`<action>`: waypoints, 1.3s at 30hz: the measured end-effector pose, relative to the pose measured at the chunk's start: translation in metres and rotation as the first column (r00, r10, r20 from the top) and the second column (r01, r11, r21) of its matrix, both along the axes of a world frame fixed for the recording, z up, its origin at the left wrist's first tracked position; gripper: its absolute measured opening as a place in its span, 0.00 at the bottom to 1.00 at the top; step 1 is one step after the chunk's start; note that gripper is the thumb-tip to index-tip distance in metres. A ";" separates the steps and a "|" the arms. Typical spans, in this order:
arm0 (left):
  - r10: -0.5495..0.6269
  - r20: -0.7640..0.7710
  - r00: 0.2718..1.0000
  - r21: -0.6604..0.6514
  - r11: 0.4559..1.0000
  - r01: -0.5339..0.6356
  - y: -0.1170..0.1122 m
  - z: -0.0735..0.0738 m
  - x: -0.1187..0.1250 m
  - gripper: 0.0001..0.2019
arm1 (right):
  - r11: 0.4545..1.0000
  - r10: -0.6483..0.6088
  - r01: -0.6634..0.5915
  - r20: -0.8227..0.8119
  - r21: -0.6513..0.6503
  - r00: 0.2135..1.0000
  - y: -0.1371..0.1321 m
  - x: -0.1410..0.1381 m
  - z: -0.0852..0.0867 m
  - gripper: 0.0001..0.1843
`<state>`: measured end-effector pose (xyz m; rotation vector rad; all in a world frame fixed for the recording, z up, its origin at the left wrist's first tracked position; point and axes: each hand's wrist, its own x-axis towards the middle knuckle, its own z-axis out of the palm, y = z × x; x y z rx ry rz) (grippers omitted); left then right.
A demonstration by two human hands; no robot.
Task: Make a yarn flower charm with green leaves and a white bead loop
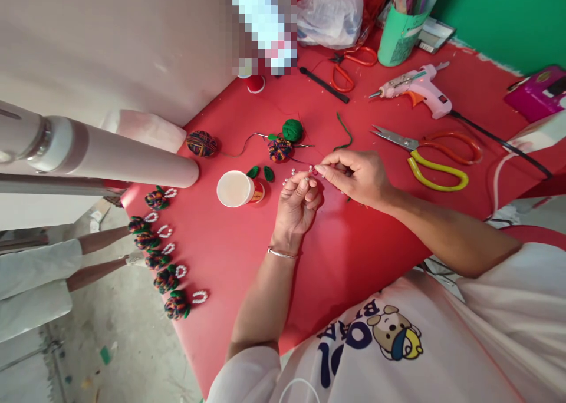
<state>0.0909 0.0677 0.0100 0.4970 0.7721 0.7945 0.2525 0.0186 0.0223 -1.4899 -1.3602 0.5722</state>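
Note:
My left hand (299, 201) is closed in a pinch, with a tiny pale bead (306, 179) at its fingertips. Close beside it, my right hand (360, 174) pinches a thin red thread, mostly hidden by the fingers. Several loose white pearl beads (293, 172) lie on the red table just beyond the fingertips. Behind them are a multicolored crocheted flower (280, 149) with a hook by it, and a green yarn ball (292, 130). Two small green crocheted leaves (268, 174) rest near a paper cup (234, 189).
Large scissors (435, 155), a pink glue gun (418, 88) and red-handled snips (349, 70) lie to the right. Finished flowers (166, 279) with bead loops (200, 297) line the left edge. A variegated yarn ball (201, 144) and red thread spool (255, 85) sit farther back. Another person's legs (104, 253) show at left.

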 end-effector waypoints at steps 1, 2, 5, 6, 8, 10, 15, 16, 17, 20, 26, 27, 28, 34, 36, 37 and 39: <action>-0.001 0.000 1.000 0.000 1.000 0.001 0.000 0.000 0.000 0.06 | 1.000 -0.003 0.003 -0.001 -0.001 1.000 0.000 0.000 0.000 0.23; -0.003 0.003 1.000 0.001 1.000 0.003 0.000 0.001 0.000 0.07 | 1.000 -0.006 0.006 -0.002 -0.002 1.000 0.000 0.000 0.000 0.23; -0.001 0.004 1.000 0.003 1.000 0.001 0.000 0.000 0.001 0.07 | 1.000 -0.007 0.007 -0.006 0.011 1.000 0.000 0.000 0.000 0.22; 0.002 -0.001 1.000 0.000 1.000 -0.002 0.000 0.000 0.001 0.07 | 1.000 -0.003 0.003 -0.007 0.021 1.000 0.000 0.000 0.000 0.22; 0.005 -0.008 1.000 -0.003 1.000 -0.005 0.000 0.000 0.001 0.07 | 0.999 0.007 -0.007 -0.009 0.042 1.000 0.000 0.000 -0.001 0.21; 0.003 -0.011 1.000 0.004 1.000 -0.003 0.000 0.000 0.001 0.06 | 0.999 0.015 -0.015 -0.006 0.050 1.000 0.000 0.000 -0.001 0.20; -0.001 -0.009 1.000 0.028 1.000 0.001 0.000 0.000 0.001 0.07 | 0.997 0.069 -0.068 -0.007 0.029 0.998 0.000 0.000 -0.002 0.20; -0.005 -0.007 1.000 0.032 0.999 0.005 0.000 0.000 0.001 0.07 | 0.996 0.085 -0.085 -0.010 0.021 0.996 0.000 0.000 -0.003 0.20; -0.009 -0.006 1.000 0.036 0.999 0.009 -0.001 0.000 0.001 0.07 | 0.995 0.103 -0.103 -0.015 0.011 0.995 0.000 0.000 -0.004 0.20; -0.011 -0.008 1.000 0.044 0.999 0.011 -0.002 -0.002 0.002 0.07 | 0.991 0.133 -0.133 -0.031 -0.008 0.991 0.000 -0.002 -0.007 0.17; -0.002 -0.028 1.000 0.061 0.998 0.004 -0.004 -0.006 0.003 0.14 | 0.989 0.148 -0.148 -0.015 -0.011 0.989 -0.001 -0.001 -0.005 0.17; 0.003 -0.030 1.000 0.055 0.998 -0.002 -0.003 -0.006 0.003 0.13 | 0.989 0.144 -0.144 -0.014 -0.011 0.989 -0.001 0.000 -0.003 0.17; 0.011 -0.029 1.000 0.047 0.999 -0.009 -0.003 -0.006 0.003 0.12 | 0.990 0.140 -0.140 -0.016 -0.014 0.990 -0.001 0.000 -0.002 0.18; 0.030 -0.012 0.999 0.020 0.999 -0.030 -0.002 -0.004 0.003 0.07 | 0.990 0.137 -0.138 -0.037 -0.025 0.990 -0.003 0.000 0.001 0.16; 0.032 -0.019 0.999 0.017 0.999 -0.032 -0.002 -0.004 0.003 0.07 | 0.990 0.136 -0.137 -0.043 -0.025 0.990 -0.003 0.000 0.000 0.15; 0.032 -0.025 0.999 0.018 0.999 -0.032 -0.002 -0.004 0.003 0.07 | 0.990 0.136 -0.137 -0.045 -0.028 0.990 -0.002 0.001 0.000 0.15; 0.029 -0.031 0.999 0.030 0.999 -0.028 -0.003 -0.004 0.003 0.08 | 0.989 0.139 -0.141 -0.049 -0.041 0.989 -0.002 0.001 -0.001 0.15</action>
